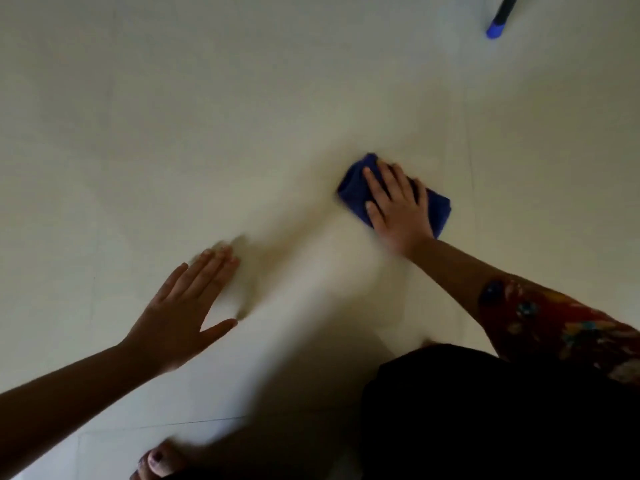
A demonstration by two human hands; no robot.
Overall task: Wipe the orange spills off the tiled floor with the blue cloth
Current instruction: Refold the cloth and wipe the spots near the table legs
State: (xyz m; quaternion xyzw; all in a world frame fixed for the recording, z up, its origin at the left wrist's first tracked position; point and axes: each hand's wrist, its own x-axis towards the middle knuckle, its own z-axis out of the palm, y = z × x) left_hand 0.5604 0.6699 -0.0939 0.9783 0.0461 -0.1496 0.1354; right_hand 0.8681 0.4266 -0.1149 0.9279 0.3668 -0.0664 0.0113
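Note:
A folded blue cloth [355, 183] lies on the pale tiled floor [242, 116] right of centre. My right hand [396, 206] presses flat on top of it, fingers spread and pointing up-left, covering its middle. My left hand [185, 313] rests open on the floor at lower left, fingers together, thumb out, holding nothing. The picture is blurred by motion. No orange spill shows on the tiles around the cloth.
A dark pole with a blue tip [496, 29] touches the floor at the top right. My dark-clothed knee [485, 410] fills the lower right, and a toe [157, 460] shows at the bottom edge. Faint tile joints cross the floor.

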